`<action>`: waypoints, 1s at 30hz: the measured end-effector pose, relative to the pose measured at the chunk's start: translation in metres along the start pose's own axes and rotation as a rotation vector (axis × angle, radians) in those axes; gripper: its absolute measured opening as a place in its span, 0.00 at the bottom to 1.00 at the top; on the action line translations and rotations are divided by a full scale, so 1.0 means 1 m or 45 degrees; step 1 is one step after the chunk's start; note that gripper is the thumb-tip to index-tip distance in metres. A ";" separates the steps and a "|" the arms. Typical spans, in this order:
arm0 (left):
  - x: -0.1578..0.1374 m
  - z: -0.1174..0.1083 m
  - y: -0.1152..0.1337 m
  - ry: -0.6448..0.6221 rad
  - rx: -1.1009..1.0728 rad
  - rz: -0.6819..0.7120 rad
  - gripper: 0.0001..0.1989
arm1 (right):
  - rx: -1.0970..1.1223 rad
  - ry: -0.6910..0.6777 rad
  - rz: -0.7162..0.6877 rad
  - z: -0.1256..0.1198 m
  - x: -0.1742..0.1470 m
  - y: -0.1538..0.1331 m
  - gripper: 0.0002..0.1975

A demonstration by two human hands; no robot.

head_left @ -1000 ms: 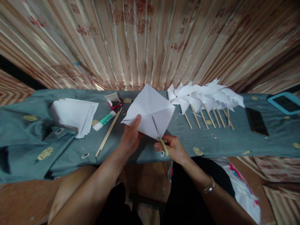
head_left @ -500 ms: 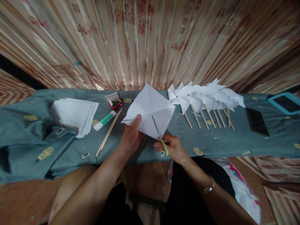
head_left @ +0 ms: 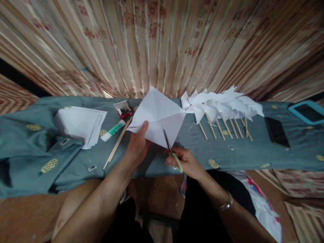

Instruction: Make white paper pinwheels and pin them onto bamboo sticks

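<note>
A creased white paper square [head_left: 158, 108] is held up like a diamond over the table, its near-left edge pinched by my left hand [head_left: 138, 143] with the thumb on top. My right hand [head_left: 186, 160] grips a pair of scissors [head_left: 176, 160] with pale green handles. One dark blade lies over the paper, pointing from the near corner toward the middle; the other blade is largely hidden. Past my right hand, several white paper pinwheels [head_left: 217, 104] on wooden sticks lie overlapping in a row.
To the left lie a stack of white paper [head_left: 78, 123], a glue stick [head_left: 113, 130], wooden sticks [head_left: 116, 145] and an open red box [head_left: 124, 109] of small dark pieces. A phone [head_left: 277, 131] and a blue-framed device [head_left: 307, 111] rest at the right. A curtain [head_left: 162, 47] hangs behind the table.
The paper and my left hand have shifted slightly left. The scissors are a little lower and more of their blades shows near the paper's near corner.
</note>
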State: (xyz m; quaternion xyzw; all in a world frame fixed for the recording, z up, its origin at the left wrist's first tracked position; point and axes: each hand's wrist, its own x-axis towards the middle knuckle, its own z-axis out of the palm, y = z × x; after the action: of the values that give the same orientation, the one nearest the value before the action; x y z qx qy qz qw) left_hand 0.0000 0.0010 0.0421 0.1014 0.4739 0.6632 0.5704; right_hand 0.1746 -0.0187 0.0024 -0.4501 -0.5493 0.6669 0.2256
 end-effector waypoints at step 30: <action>0.000 -0.037 -0.020 -0.502 0.675 -0.227 0.18 | 0.202 0.270 -0.223 -0.058 -0.004 -0.019 0.16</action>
State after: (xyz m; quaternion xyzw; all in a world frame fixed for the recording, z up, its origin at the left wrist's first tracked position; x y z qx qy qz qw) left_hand -0.0115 -0.0199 0.0073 0.3303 0.5175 0.4321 0.6606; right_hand 0.2224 0.0146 0.0219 -0.4492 -0.5052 0.6347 0.3743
